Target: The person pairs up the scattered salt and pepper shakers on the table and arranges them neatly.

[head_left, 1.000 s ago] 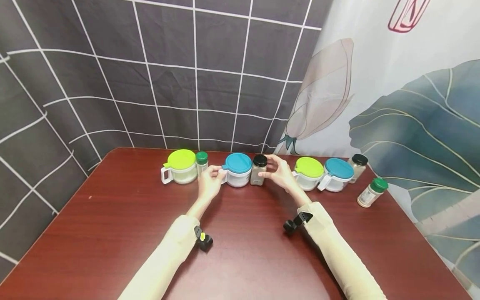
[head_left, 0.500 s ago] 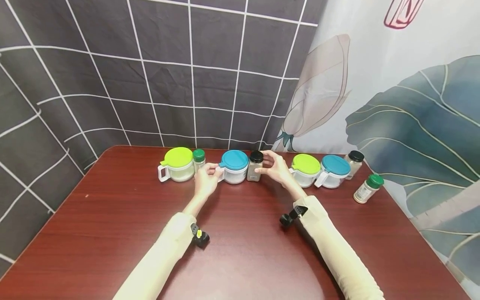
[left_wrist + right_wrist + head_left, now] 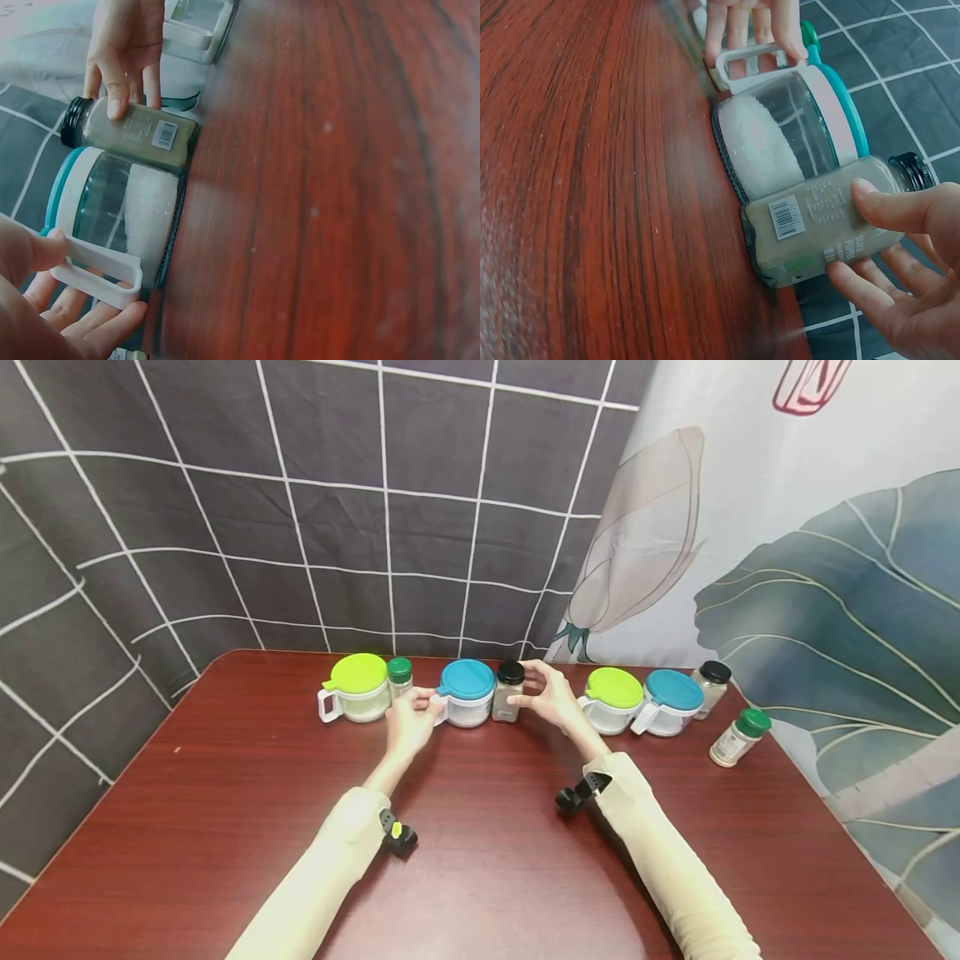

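Observation:
In the head view, a clear seasoning jar with a blue lid (image 3: 467,681) stands at the back of the table, white granules inside. My left hand (image 3: 408,722) pinches its white handle (image 3: 97,274), thumb near the top and fingers behind. Right beside the jar stands a black-capped spice bottle (image 3: 508,693) with greyish-brown contents and a barcode label (image 3: 787,217). My right hand (image 3: 551,696) holds this bottle from the right, its thumb on the front face and the fingers around the far side. Both containers are upright, their sides close together.
Left of my left hand stand a green-lidded jar (image 3: 360,689) and a green-capped bottle (image 3: 400,673). To the right are another green-lidded jar (image 3: 612,700), a blue-lidded jar (image 3: 670,702), a black-capped bottle (image 3: 710,688) and a green-capped bottle (image 3: 738,738). Curtains hang behind the table (image 3: 480,843).
The blue-lidded jar and the black-capped spice bottle have shifted slightly left together, with both hands still on them. The head view has moved a little.

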Demonstrator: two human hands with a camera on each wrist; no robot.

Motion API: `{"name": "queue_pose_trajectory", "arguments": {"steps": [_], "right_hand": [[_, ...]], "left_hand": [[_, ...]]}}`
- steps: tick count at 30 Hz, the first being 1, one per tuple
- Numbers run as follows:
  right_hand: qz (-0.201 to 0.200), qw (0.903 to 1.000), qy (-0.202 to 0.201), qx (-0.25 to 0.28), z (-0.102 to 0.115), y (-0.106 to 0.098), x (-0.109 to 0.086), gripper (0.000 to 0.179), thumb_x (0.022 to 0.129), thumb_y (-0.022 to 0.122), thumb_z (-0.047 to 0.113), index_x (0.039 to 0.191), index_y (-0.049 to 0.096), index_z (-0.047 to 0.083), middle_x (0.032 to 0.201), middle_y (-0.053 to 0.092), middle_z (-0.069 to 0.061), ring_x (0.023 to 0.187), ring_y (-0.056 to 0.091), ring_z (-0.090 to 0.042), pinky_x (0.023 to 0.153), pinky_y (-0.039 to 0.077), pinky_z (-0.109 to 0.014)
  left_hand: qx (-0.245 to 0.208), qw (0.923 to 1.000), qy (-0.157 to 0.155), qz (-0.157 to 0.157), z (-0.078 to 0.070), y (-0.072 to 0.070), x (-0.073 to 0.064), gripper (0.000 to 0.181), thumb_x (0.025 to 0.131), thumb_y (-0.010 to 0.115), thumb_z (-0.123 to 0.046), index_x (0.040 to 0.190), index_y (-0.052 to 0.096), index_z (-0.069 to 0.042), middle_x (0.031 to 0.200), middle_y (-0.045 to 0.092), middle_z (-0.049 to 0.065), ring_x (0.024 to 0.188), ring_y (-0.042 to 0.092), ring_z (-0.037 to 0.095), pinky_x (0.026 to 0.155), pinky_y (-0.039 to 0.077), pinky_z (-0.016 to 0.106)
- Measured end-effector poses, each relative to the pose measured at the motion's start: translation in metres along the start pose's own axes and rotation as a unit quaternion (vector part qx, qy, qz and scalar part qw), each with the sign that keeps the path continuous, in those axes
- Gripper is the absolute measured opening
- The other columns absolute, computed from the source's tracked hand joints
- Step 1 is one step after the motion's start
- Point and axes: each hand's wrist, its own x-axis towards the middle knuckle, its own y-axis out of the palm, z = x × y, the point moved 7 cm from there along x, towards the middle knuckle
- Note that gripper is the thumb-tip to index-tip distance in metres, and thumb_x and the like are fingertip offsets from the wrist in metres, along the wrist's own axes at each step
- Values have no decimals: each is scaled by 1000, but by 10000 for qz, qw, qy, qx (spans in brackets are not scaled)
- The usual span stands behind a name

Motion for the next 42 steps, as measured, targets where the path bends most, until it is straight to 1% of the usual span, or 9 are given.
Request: {"name": "queue_pose_trajectory", "arguments": {"steps": [4, 5, 7, 11, 13, 25, 30, 36, 42], "right_hand": [[-47, 10000, -21, 21, 1, 3, -1, 59, 75, 79, 2, 128, 54, 1, 125, 62, -24, 115, 61, -37, 100, 47, -46], [-53, 10000, -16, 23, 6, 3, -3, 58, 75, 78, 1, 128, 54, 0, 125, 61, -25, 115, 61, -38, 100, 47, -46], [-63, 9999, -23, 104, 6, 4, -3, 58, 75, 78, 0, 127, 55, -1, 125, 61, -25, 114, 61, -39, 100, 47, -46], [-45, 9998, 63, 204, 5, 5, -3, 57, 74, 78, -1, 127, 55, 1, 125, 62, -24, 115, 61, -37, 101, 47, -45], [-36, 9998, 58, 196, -1, 6, -1, 58, 75, 78, 0, 128, 55, 2, 126, 62, -23, 116, 61, -36, 101, 47, -44], [-75, 9998, 22, 172, -3, 5, -2, 58, 76, 77, 0, 129, 54, 2, 127, 61, -23, 117, 60, -37, 102, 46, -45], [-138, 9998, -37, 151, -2, 5, -3, 59, 76, 77, 0, 130, 53, 1, 127, 60, -24, 116, 60, -37, 102, 46, -45], [-221, 9994, -248, -80, 3, 7, -7, 60, 77, 75, -3, 132, 51, -1, 127, 60, -26, 117, 60, -39, 102, 46, -47], [-296, 9949, -448, -854, 4, 13, -11, 64, 80, 73, 0, 137, 45, 2, 127, 60, -25, 115, 61, -36, 97, 49, -47]], "left_hand": [[19, 10000, -46, -28, 2, -2, -1, 25, 87, 68, -16, 106, 69, 0, 100, 72, 21, 93, 71, 32, 86, 54, 42], [28, 10000, -58, -36, 2, -2, -2, 25, 87, 68, -16, 106, 69, 0, 100, 72, 21, 93, 71, 32, 86, 54, 43], [40, 9999, -77, -51, 3, -2, -1, 25, 87, 68, -17, 107, 69, -1, 100, 72, 21, 93, 71, 32, 86, 54, 43], [20, 9999, -143, -70, 6, -3, -1, 26, 87, 68, -18, 108, 69, -2, 101, 72, 20, 94, 71, 32, 87, 54, 42], [-24, 9998, -167, -57, 6, -2, -1, 27, 87, 69, -18, 108, 68, -2, 102, 72, 20, 94, 71, 32, 87, 54, 42], [-75, 9999, -120, 5, 4, 0, -2, 26, 87, 68, -17, 108, 68, -2, 102, 72, 21, 95, 71, 33, 87, 54, 43], [-4, 10000, -80, -54, 1, -1, -3, 26, 87, 68, -17, 108, 68, -2, 101, 72, 21, 94, 71, 33, 88, 54, 44], [168, 9997, -147, -118, -1, -1, -5, 26, 87, 67, -20, 107, 68, -4, 101, 73, 18, 94, 71, 31, 89, 51, 46], [204, 9995, -253, 44, -2, 2, -4, 25, 89, 65, -20, 110, 66, -6, 102, 72, 18, 96, 70, 31, 90, 48, 48]]}}
